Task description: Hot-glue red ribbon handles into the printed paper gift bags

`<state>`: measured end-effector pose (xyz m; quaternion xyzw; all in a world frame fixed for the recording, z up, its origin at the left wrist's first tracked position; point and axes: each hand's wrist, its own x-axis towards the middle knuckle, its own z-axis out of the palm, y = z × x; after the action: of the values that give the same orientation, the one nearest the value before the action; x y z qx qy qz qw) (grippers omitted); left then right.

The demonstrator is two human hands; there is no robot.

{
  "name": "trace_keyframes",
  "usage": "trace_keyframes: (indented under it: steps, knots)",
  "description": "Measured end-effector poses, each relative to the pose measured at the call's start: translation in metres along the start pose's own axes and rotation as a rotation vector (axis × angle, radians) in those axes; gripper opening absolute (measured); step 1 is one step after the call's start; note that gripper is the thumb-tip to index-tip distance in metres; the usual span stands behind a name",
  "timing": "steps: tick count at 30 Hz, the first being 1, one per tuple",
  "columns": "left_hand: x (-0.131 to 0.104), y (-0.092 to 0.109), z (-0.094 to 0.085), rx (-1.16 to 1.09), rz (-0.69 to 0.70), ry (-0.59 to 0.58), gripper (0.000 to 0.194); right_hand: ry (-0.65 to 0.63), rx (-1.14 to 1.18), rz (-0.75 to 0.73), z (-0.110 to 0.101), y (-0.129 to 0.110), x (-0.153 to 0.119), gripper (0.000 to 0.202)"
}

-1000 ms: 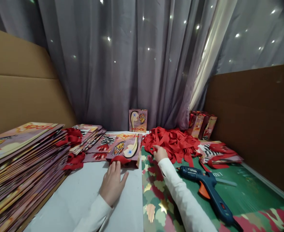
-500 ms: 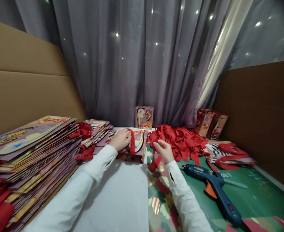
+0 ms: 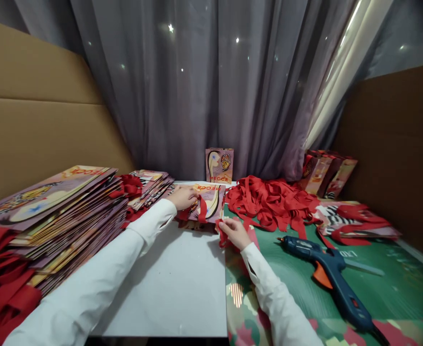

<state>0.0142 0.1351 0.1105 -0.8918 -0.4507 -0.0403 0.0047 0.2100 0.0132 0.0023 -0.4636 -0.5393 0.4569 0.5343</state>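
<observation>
A flat paper bag [image 3: 214, 203] printed with a face, a butterfly and red MECCA lettering lies at the far end of the white table. My left hand [image 3: 184, 198] rests over its left part, fingers curled around a red ribbon [image 3: 203, 210] that hangs in a loop across the print. Just off the bag's near right corner, my right hand [image 3: 235, 232] pinches another stretch of red ribbon [image 3: 223, 236] between thumb and fingers. Whether the two stretches belong to one ribbon is hidden. A heap of red ribbons [image 3: 271, 202] lies beyond my right hand.
A blue glue gun [image 3: 335, 274] lies on the green board [image 3: 286, 274] at right. Tall stacks of flat bags [image 3: 63, 211] fill the left side. One small bag [image 3: 219, 166] stands by the curtain. Cardboard walls [image 3: 34, 125] flank the table. More bags [image 3: 328, 173] stand back right.
My right hand has come down and nearer, from beside the ribbon heap to the bag's near corner, now with ribbon in its fingers. My left hand stays at the bag. The view has tilted down.
</observation>
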Motion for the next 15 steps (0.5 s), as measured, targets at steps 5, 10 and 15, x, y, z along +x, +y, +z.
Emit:
trace_keyframes:
  steps: [5,10,15]
  knots:
    - [-0.058,0.009,0.004,-0.008,0.018,0.023,0.034,-0.224,0.019,0.125,0.018,0.0,-0.013,0.049]
    - [-0.108,0.031,0.06,-0.022,0.004,-0.073,0.046,-0.368,0.044,0.244,0.021,0.002,-0.015,0.045]
    - [-0.096,0.044,0.1,0.039,-0.115,-0.061,0.05,-0.349,0.047,0.31,0.023,0.012,-0.015,0.035]
